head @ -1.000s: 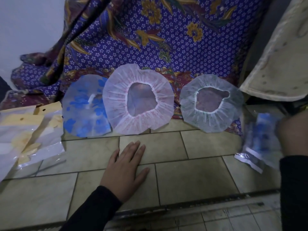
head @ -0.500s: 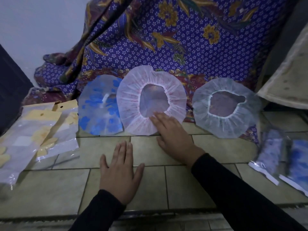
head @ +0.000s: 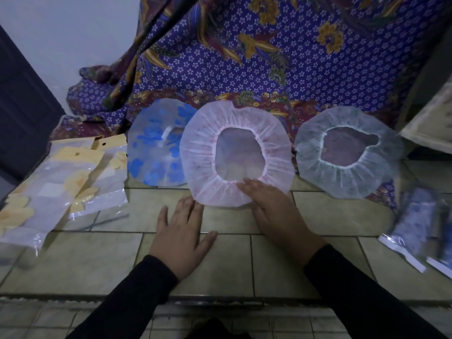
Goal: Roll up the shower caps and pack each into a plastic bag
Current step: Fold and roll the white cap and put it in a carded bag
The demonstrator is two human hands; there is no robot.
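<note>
**Palms down, fingers straight**

Right hand point(head: 271, 206) lies palm down with its fingers straight and close together. They are laid across the near rim of a round, ruffled pink-and-white shower cap point(head: 200, 155) of thin plastic. The fingertips reach the gathered elastic edge of the cap's opening. The hand grips nothing and only rests on the ruffle. Its forearm, in a black sleeve point(head: 367, 289), runs in from the lower right.

The left hand point(head: 181, 233) lies flat on the pale green tiled floor point(head: 318, 260), fingers spread wide and straight, thumb out toward the right hand, holding nothing. Its fingertips come up to the cap's near edge; whether they touch it I cannot tell.

The pink-and-white shower cap lies spread open in the middle of a row of three. It is partly on the tiles and partly on the hem of a purple batik cloth with gold flowers point(head: 244, 57) that hangs behind. To its left is a clear round blue-flowered shower cap point(head: 151, 152), whose right edge the pink one overlaps. To its right, just beside it and not touching, is a round ruffled pale green shower cap point(head: 347, 184), also spread open.

At the far left, clear plastic bags with yellow card tops point(head: 73, 182) lie overlapping on the tiles, with yellow-flowered contents showing through. At the far right lie blurred clear packets point(head: 413, 221) with bluish contents, well apart from both hands.
</note>
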